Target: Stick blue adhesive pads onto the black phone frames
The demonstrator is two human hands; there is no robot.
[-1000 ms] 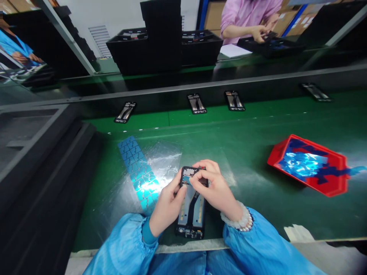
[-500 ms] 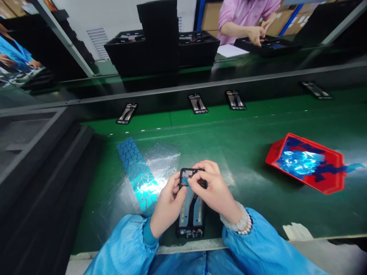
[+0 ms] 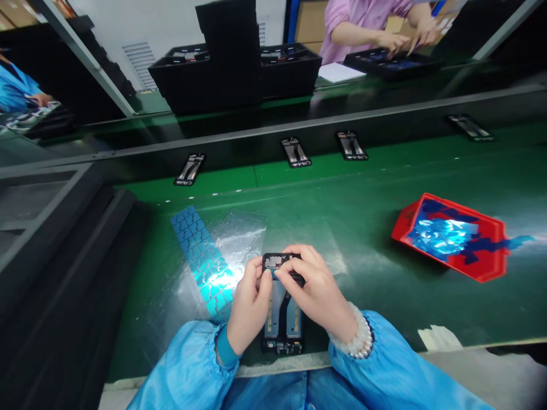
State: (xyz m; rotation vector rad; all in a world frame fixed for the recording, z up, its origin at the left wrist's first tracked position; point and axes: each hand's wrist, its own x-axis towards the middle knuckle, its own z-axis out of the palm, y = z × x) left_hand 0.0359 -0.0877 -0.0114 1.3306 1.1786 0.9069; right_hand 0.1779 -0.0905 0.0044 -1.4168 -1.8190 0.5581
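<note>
An opened phone housing [image 3: 272, 324] lies in front of me near the bench edge, its inner side up, with a black ribbon cable [image 3: 284, 313] down the middle. My left hand [image 3: 250, 304] is closed on its upper left edge, the thumb reaching onto the inner side. At the upper part of the housing, my right hand [image 3: 318, 290] pinches at a small blue film piece [image 3: 273, 274]; its other fingers curl over the housing's top right corner. The fingertips partly hide the film. Left of my hands is a sheet of blue stickers [image 3: 200, 250] on clear plastic film [image 3: 245, 230].
A red bin [image 3: 485, 270] holding crumpled blue film stands at right. Several phone housings [image 3: 296, 152] lie along the back ledge. Black trays [image 3: 92, 250] are stacked at left. Across the bench, a co-worker's hands [image 3: 395, 42] work over a black tray [image 3: 393, 65].
My left thumb has shifted up to the small blue film, close to my right fingertips. The co-worker's hands across the bench have moved apart. The view has shifted slightly.
</note>
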